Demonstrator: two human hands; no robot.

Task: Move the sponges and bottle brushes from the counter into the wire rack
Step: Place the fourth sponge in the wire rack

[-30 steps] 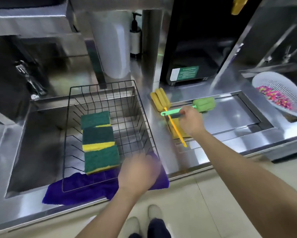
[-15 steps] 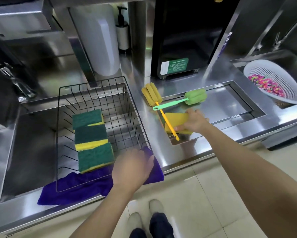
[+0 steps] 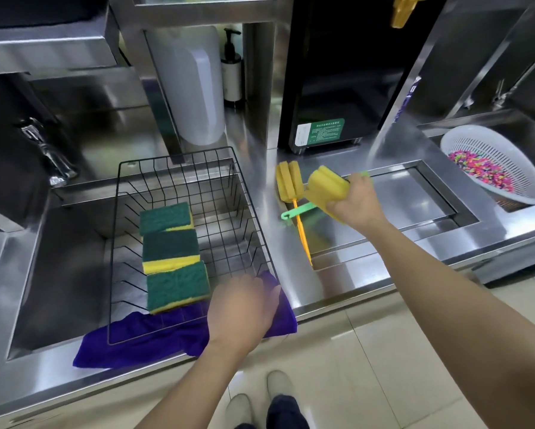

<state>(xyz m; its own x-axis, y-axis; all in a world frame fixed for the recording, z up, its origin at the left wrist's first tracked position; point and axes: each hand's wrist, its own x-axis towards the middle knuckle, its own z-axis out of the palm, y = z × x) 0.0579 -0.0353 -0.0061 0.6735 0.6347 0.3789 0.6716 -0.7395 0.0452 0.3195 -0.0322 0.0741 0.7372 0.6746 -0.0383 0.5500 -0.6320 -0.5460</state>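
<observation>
A black wire rack (image 3: 254,212) stands over the sink on a purple cloth (image 3: 142,342). Three green-and-yellow sponges (image 3: 171,247) lie in a row inside it. My left hand (image 3: 241,308) rests on the rack's near right corner. My right hand (image 3: 354,201) is raised above the counter, shut on a yellow sponge (image 3: 325,187). Two bottle brushes lie crossed on the counter to the right of the rack: a yellow one (image 3: 288,184) with an orange-yellow handle, and a green one (image 3: 297,211) whose head is mostly hidden behind my right hand.
A white colander (image 3: 489,144) with coloured bits sits at the far right. A black appliance (image 3: 337,88), a white jug (image 3: 195,88) and a pump bottle (image 3: 232,72) stand at the back. A tap (image 3: 49,153) is at the left above the sink.
My right hand has taken the yellow sponge from under the brushes and lifted it off the counter. My left hand has stayed on the rack's corner.
</observation>
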